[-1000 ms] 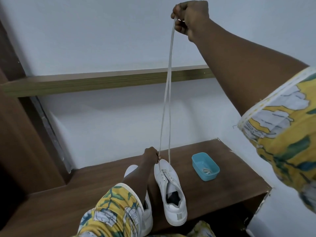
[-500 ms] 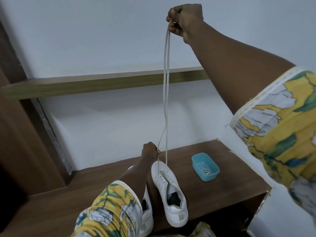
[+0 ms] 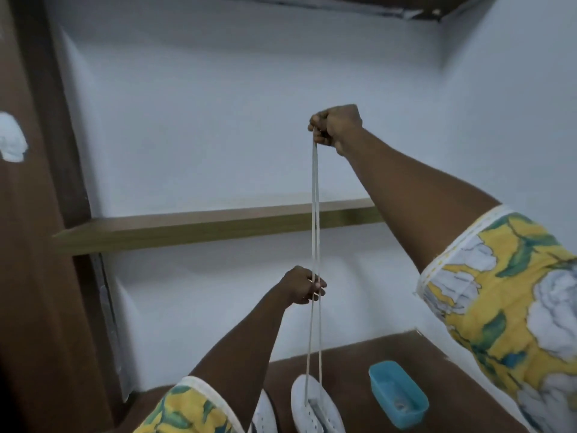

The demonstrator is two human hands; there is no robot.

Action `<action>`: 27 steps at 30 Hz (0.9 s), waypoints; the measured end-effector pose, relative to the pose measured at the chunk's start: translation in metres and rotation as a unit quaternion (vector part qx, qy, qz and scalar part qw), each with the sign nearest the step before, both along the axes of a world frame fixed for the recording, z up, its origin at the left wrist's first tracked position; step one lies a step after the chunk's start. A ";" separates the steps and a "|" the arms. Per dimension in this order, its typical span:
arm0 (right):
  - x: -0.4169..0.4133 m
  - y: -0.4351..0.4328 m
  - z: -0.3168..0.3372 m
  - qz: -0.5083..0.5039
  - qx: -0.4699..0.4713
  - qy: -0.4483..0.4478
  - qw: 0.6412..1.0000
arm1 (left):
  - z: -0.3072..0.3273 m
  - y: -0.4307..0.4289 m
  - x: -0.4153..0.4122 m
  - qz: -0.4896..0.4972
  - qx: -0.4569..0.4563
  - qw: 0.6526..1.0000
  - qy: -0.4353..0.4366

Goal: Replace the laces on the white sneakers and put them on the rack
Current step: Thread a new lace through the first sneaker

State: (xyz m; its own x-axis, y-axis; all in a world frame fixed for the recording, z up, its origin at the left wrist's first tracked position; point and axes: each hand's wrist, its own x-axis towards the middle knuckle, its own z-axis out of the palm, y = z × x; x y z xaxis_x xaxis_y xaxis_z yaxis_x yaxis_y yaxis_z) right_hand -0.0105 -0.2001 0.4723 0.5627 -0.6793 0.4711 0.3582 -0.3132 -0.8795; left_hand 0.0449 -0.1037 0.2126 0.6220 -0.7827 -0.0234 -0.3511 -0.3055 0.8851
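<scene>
1. Fingers (image 3: 317,134) of the right hand (image 3: 338,126) grip both lace (image 3: 315,214) strands high up; the left hand (image 3: 301,285) pinches them lower.
2. The lace runs down into a white sneaker (image 3: 315,407) on the brown bench (image 3: 352,364), a second sneaker (image 3: 265,414) just beside it.
3. A blue tub (image 3: 396,398) sits to the right; a wooden shelf (image 3: 203,226) crosses the white wall (image 3: 218,120).

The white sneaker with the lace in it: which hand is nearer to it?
Left. The left hand pinches the lace partway up, above the sneaker; the right hand holds the lace much higher up, well above it.
</scene>
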 end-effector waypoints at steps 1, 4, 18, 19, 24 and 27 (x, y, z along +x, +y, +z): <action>0.001 0.000 0.001 -0.006 -0.003 0.003 1.000 | 0.016 0.002 -0.002 -0.009 -0.025 1.000 0.005; 0.002 0.000 0.005 -0.012 -0.005 0.012 1.000 | 0.057 0.006 -0.005 -0.026 -0.093 0.995 0.015; -0.025 0.000 0.022 -0.059 -0.086 0.128 0.986 | 0.196 0.005 -0.020 0.082 -0.265 0.959 -0.061; -0.026 0.001 0.021 -0.058 -0.093 0.132 0.985 | 0.204 0.004 -0.023 0.099 -0.280 0.953 -0.067; -0.024 0.001 0.014 -0.050 -0.107 0.123 0.985 | 0.218 0.000 -0.031 0.150 -0.321 0.931 -0.089; -0.022 0.001 0.009 -0.039 -0.105 0.116 0.987 | 0.207 -0.007 -0.033 0.168 -0.257 0.942 -0.136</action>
